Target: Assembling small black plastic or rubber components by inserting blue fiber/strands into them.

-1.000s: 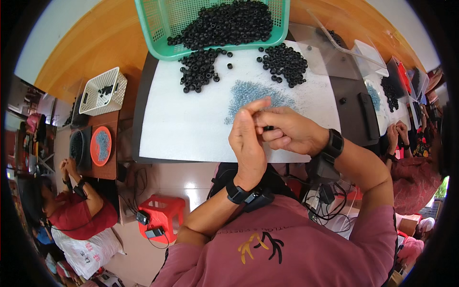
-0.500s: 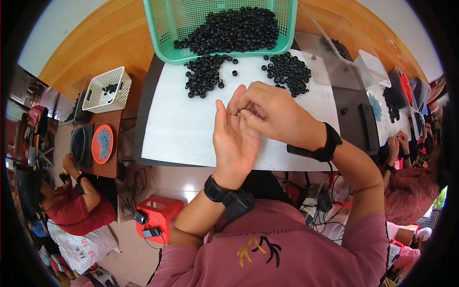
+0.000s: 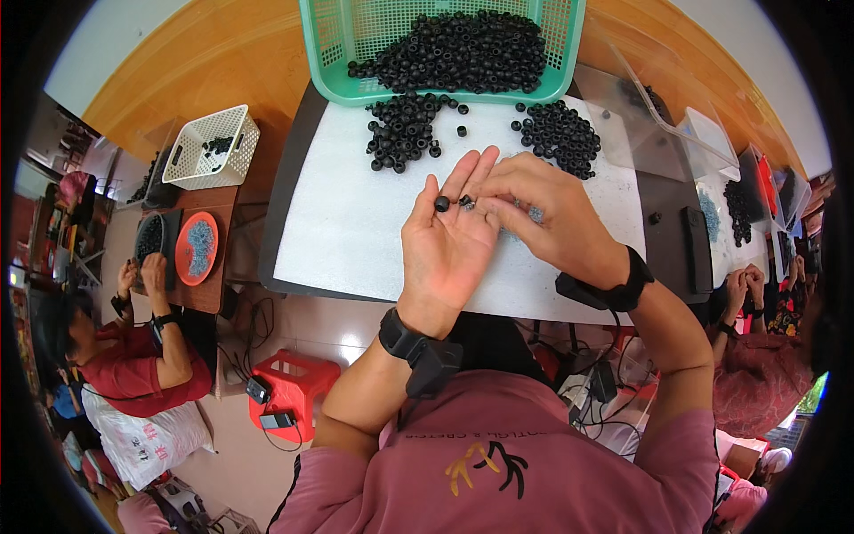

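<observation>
My left hand is palm up over the white sheet, fingers stretched out and apart. On it, by the thumb, lies a round black bead-like part. Beside that is a smaller black piece with a pale bit, at the fingertips of my right hand. The right thumb and forefinger are closed in a pinch there; the fingers partly hide the piece. Beyond my hands, two heaps of black round parts, a left heap and a right heap, lie with one loose part between them.
A green basket of black parts stands at the table's far edge. Small pale-blue pieces show behind my right hand. Clear plastic boxes stand at right. Co-workers sit on both sides; a red stool and cables are below left.
My right hand has drawn back a little to the right, uncovering the black part on my left palm. The left fingers have straightened. The whole view has shifted slightly.
</observation>
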Tool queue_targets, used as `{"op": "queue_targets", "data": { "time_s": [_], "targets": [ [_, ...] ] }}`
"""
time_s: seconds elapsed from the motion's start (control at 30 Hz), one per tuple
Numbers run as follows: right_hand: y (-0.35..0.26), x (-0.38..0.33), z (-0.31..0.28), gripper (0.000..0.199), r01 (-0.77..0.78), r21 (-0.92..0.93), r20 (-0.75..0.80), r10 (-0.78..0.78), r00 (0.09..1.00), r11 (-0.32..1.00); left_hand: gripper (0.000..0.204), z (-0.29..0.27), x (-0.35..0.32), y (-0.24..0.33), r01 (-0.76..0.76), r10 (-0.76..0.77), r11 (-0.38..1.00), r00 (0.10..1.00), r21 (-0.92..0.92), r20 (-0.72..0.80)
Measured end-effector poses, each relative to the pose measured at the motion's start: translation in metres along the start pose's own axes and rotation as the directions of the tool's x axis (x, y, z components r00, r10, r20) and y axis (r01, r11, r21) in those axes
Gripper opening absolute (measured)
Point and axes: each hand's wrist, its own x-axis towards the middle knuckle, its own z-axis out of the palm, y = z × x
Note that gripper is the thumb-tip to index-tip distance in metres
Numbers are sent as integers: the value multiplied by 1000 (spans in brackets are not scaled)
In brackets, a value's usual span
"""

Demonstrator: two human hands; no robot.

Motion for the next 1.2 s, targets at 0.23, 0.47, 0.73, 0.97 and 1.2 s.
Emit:
{"op": "queue_targets", "data": {
  "time_s": [0.23,0.47,0.73,0.97,1.2],
  "targets": [
    [0,16,21,24,183,-203,-25,-192,981,962,57,8,0,0,-26,18,982,999,187,43],
    [8,36,27,23,49,-39,-16,-50,999,998,67,3,9,20,-48,64,944,997,325,-39],
    [26,32,16,25,-407,384,48,422,905,829,72,1,29,52,-252,330,543,941,801,73],
    [25,20,3,29,-618,623,286,595,751,479,39,7,4,55,-331,310,129,909,935,279],
    [14,-3,13,24,-640,756,522,465,715,136,25,-3,-26,40,-471,145,-183,855,863,497]
  ]
}}
